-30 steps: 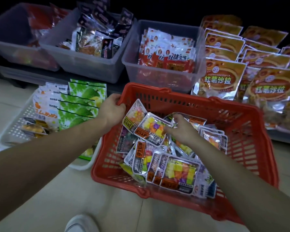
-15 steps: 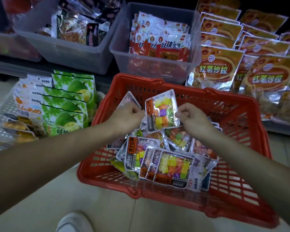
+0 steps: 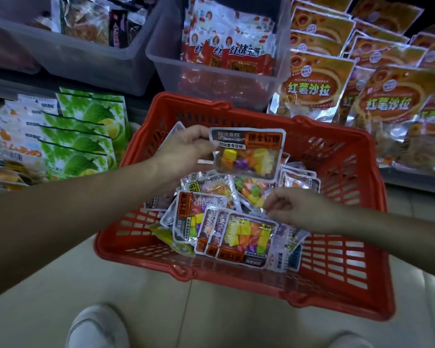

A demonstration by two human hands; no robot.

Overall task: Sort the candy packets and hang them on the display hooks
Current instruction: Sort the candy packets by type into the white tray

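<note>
You are at the very start of this job. Your left hand [image 3: 186, 146] pinches one candy packet [image 3: 248, 153] by its left edge, thumb on the printed face and fingers behind, and holds it flat and face-up above the far half of the red basket [image 3: 236, 276]. A corner of another packet shows behind that hand; you cannot tell from here whether it is held too. Your right hand [image 3: 294, 209] is down inside the basket with its fingers curled at the top corner of a packet in the heap of packets [image 3: 239, 234], but whether they have closed on it is not clear.

That heap fills the middle of the basket, lying at all angles and overlapping, so by the look of it the sorting has barely begun. No display hooks are in view and nothing here is hung, so all of the hanging is likely still ahead of you.

Beyond the basket stand clear bins [image 3: 219, 79] of other snacks, to its right orange bags [image 3: 314, 89], to its left green bags [image 3: 86, 141]. A shoe [image 3: 96, 327] sits on its near side.
</note>
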